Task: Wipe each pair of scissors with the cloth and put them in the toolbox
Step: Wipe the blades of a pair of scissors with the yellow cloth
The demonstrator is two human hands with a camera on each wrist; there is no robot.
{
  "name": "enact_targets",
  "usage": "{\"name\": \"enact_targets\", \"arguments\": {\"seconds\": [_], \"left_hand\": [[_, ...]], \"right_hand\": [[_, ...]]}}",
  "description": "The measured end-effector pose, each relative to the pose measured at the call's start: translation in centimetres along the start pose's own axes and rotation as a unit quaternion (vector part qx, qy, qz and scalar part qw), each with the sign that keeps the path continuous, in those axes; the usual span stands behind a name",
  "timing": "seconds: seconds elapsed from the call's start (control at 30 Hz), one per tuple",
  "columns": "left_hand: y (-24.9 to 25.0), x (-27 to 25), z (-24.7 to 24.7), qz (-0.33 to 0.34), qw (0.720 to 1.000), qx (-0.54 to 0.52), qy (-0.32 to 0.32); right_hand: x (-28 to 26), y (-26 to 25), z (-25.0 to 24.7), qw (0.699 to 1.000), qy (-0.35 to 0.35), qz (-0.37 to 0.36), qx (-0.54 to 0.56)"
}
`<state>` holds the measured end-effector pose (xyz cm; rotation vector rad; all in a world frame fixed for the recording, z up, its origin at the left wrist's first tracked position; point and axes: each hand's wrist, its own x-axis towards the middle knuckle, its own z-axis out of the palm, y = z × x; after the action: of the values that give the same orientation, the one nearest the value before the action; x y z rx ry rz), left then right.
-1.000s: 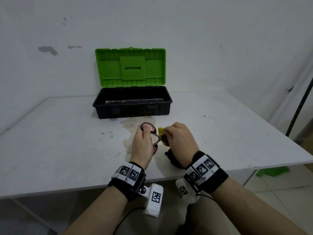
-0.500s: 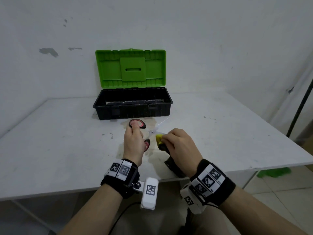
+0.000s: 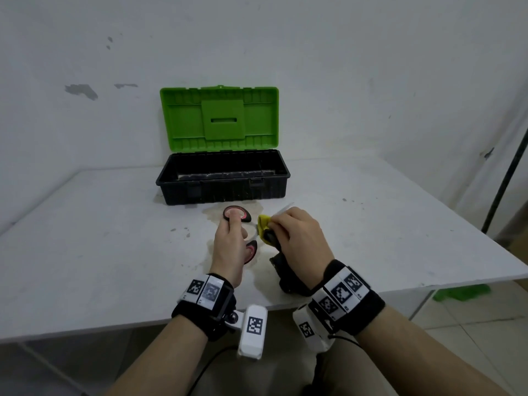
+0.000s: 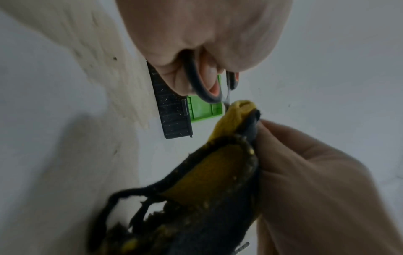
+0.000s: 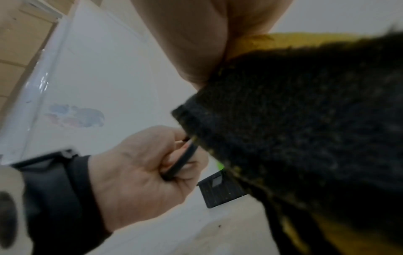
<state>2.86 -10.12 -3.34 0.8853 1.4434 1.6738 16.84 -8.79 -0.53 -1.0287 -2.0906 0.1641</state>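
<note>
My left hand (image 3: 230,247) grips the black and red handles of a pair of scissors (image 3: 237,214), with fingers through the loops (image 4: 203,86). The blades point right and away, their tip (image 3: 287,207) showing past my right hand (image 3: 297,238). That hand pinches a yellow and black cloth (image 3: 265,227) folded around the blades near the pivot. The cloth (image 4: 218,181) hangs down to the table, and it fills the right wrist view (image 5: 305,129). The toolbox (image 3: 223,184) stands open behind the hands, green lid (image 3: 218,120) upright.
The white table (image 3: 100,238) carries a pale stain under the hands. A wall rises close behind the toolbox. A dark pole (image 3: 505,172) stands at the right, and something green (image 3: 460,291) lies on the floor beyond the table's right corner.
The cloth has slid back along the blades toward the pivot after running out toward the tip. The scissors moved slightly away from me, toward the toolbox.
</note>
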Motion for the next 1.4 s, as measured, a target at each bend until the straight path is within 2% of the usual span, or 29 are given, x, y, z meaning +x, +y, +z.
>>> {"name": "enact_targets", "arguments": {"seconds": [0.07,0.2,0.33,0.4,0.53,0.7,0.83,1.03,1.4], "left_hand": [[0.4,-0.2,0.2,0.005,1.000,-0.012,-0.014],[0.6,-0.2,-0.1,0.007,1.000,0.000,-0.020],[0.0,0.3,-0.9,0.028,0.994,0.030,-0.097],[-0.2,0.5,-1.2,0.046,0.989,0.078,-0.117],[-0.1,0.8,-1.5,0.062,0.983,0.135,-0.111],[-0.1,0.7,-1.4,0.053,0.983,0.140,-0.107],[0.1,0.3,-1.7,0.024,0.984,0.117,-0.135],[-0.2,0.7,-2.3,0.052,0.958,0.237,-0.155],[1.5,0.8,-3.2,0.040,0.958,0.195,-0.208]], "right_hand": [[-0.2,-0.3,0.2,1.000,-0.015,-0.014,-0.009],[0.5,1.5,0.0,0.999,-0.002,0.031,-0.011],[0.5,1.8,-0.9,0.999,0.044,0.007,0.014],[0.5,1.7,-1.3,0.998,0.063,-0.003,0.022],[0.5,1.6,-1.8,0.997,0.076,-0.012,0.023],[0.7,1.3,-2.1,0.995,0.096,-0.012,0.024],[0.9,1.2,-2.4,0.994,0.109,-0.013,0.026],[0.8,1.6,-2.5,0.993,0.112,-0.011,0.027],[0.8,1.8,-3.2,0.990,0.140,-0.012,0.031]]}}
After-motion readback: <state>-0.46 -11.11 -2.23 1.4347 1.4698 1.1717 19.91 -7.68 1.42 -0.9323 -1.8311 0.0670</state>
